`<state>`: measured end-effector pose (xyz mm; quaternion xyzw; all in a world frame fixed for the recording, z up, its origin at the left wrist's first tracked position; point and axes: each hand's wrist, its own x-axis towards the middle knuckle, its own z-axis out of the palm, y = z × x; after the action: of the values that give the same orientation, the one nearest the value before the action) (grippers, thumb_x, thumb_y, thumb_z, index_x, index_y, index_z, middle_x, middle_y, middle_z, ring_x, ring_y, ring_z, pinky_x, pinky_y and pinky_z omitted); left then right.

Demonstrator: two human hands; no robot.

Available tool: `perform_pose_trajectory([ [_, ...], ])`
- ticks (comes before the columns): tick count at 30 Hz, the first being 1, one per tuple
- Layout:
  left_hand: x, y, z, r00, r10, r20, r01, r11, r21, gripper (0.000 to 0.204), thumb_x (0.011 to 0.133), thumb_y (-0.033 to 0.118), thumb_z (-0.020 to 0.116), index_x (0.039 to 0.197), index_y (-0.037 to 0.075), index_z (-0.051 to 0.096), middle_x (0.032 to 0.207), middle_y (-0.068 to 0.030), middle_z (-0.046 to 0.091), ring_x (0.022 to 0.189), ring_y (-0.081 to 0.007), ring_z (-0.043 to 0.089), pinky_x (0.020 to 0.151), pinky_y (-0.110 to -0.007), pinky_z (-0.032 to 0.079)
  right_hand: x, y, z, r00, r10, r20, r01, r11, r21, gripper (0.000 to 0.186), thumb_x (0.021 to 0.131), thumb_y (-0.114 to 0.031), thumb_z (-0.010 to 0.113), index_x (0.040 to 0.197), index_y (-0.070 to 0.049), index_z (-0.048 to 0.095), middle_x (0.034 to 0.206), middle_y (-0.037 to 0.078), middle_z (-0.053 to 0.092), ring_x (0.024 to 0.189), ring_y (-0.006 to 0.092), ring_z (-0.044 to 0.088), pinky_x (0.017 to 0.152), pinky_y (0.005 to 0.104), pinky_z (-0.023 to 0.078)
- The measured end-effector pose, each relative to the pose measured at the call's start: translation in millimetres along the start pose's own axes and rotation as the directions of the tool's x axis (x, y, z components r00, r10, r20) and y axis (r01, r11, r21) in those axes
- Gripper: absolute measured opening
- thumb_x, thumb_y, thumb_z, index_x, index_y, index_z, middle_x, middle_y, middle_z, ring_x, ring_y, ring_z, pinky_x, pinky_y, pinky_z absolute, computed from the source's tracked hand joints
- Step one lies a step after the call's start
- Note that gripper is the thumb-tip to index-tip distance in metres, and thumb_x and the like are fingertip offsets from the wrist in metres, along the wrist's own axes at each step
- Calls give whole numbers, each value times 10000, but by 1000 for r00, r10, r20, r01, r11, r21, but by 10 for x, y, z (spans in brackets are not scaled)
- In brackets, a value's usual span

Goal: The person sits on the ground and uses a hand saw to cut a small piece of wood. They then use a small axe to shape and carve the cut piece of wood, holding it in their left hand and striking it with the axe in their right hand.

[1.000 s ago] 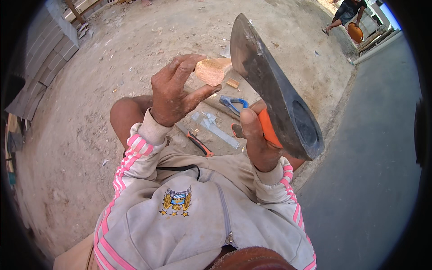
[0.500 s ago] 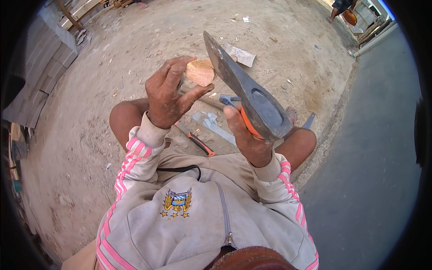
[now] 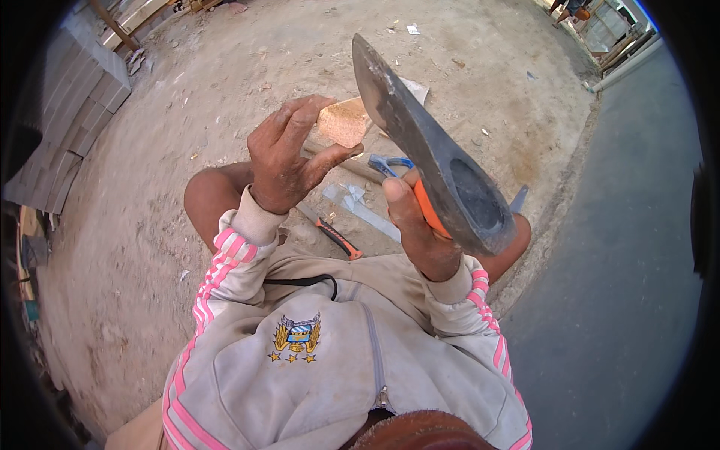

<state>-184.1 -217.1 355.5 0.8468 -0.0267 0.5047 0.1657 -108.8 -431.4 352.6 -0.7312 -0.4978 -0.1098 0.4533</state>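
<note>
My left hand (image 3: 289, 154) is curled around a piece of wood (image 3: 343, 124), its pale, freshly cut end turned up between thumb and fingers. In my right hand (image 3: 426, 232) is a hatchet (image 3: 427, 142), gripped by its orange handle (image 3: 431, 210) close under the head. The dark blade slants up and left, and its thin end overlaps the wood's right edge in this view. I cannot tell whether they touch. Much of the handle is hidden below the head.
Between my bent legs lie a tool with an orange-and-black handle (image 3: 341, 240), a greyish strip (image 3: 364, 214) and a blue tool frame (image 3: 391, 163). Grey blocks (image 3: 90, 90) are stacked at left. A smooth grey wall or slab (image 3: 607, 262) runs along the right. Another person (image 3: 576, 7) shows far off.
My right hand has shifted right, and the hatchet has shifted right too, its blade end rising. The wood in my left hand has moved slightly right, its cut end showing differently.
</note>
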Motion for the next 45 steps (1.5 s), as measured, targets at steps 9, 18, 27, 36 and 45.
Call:
perform_pose_trajectory([
  [9,5,-9,24,1000,7,1,-7,1000,11,605,660,321,915,1135,48,658,1037,-125,716,874,-288,719,707,-360,573,74,57,-2,996,-27,-89,39,990,134,305,772,-133,826,1003,-21,663,863,77,676,730,248,684,628,322,520],
  [18,-13,-26,40,999,-33,33,32,999,8,615,654,291,919,1155,43,662,1057,-139,714,914,-299,717,748,-366,575,24,225,58,988,-144,-62,149,986,78,325,775,-67,826,1048,-18,657,1005,107,681,782,245,699,631,331,525],
  [27,-44,-46,73,1000,-13,11,13,1000,24,631,648,332,916,1155,56,662,1042,-119,716,871,-277,717,699,-361,570,85,75,116,977,179,-118,-111,894,433,267,791,-78,835,983,-20,658,826,76,667,661,224,660,578,339,496],
  [36,-68,-18,50,996,-54,69,53,998,16,629,661,305,917,1161,24,658,1072,-164,709,936,-314,717,764,-384,578,-13,-21,-103,977,170,-132,-117,935,334,198,828,-101,824,922,-16,672,794,83,683,646,203,663,589,304,509],
  [45,-77,-44,137,997,-50,63,51,999,-3,629,660,297,920,1165,30,655,1071,-166,711,945,-314,718,774,-380,581,-124,93,-39,985,94,-148,-39,939,342,237,815,-80,815,981,-8,663,846,99,679,671,228,684,582,315,519],
])
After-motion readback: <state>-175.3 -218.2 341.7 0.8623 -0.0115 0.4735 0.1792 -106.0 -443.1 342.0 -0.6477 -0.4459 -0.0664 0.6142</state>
